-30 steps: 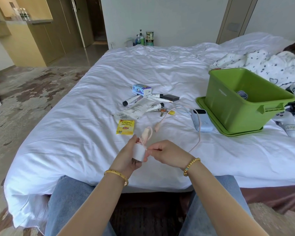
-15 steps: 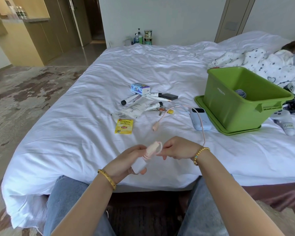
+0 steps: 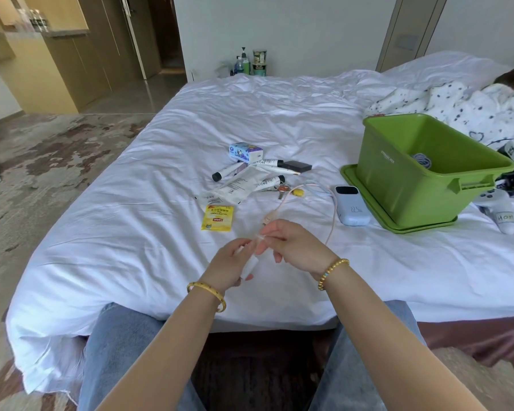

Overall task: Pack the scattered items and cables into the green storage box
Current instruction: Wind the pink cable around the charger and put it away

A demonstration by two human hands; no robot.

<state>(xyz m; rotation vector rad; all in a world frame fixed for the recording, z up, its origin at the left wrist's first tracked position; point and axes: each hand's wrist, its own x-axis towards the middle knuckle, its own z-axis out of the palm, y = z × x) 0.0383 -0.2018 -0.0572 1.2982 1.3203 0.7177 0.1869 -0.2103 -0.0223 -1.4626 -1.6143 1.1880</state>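
Grip: left hand (image 3: 230, 264) holds white charger (image 3: 250, 266); right hand (image 3: 291, 247) pinches its pink cable (image 3: 333, 218).
Packed: one coiled cable in green box (image 3: 398, 185), far right.
Left: tubes, packets, power bank (image 3: 352, 204) beyond grip.

White-sheeted bed (image 3: 190, 232), mottled carpet (image 3: 42, 161), wooden cabinets (image 3: 57, 69), pale wall (image 3: 294, 31).

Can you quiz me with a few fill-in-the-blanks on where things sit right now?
1. The green storage box stands on its own ____.
2. The pink cable runs from the hands to the pale blue ____.
3. The yellow tea sachet lies on the white ____.
4. The left hand holds a small white ____.

Missing words: lid; power bank; bed sheet; charger plug
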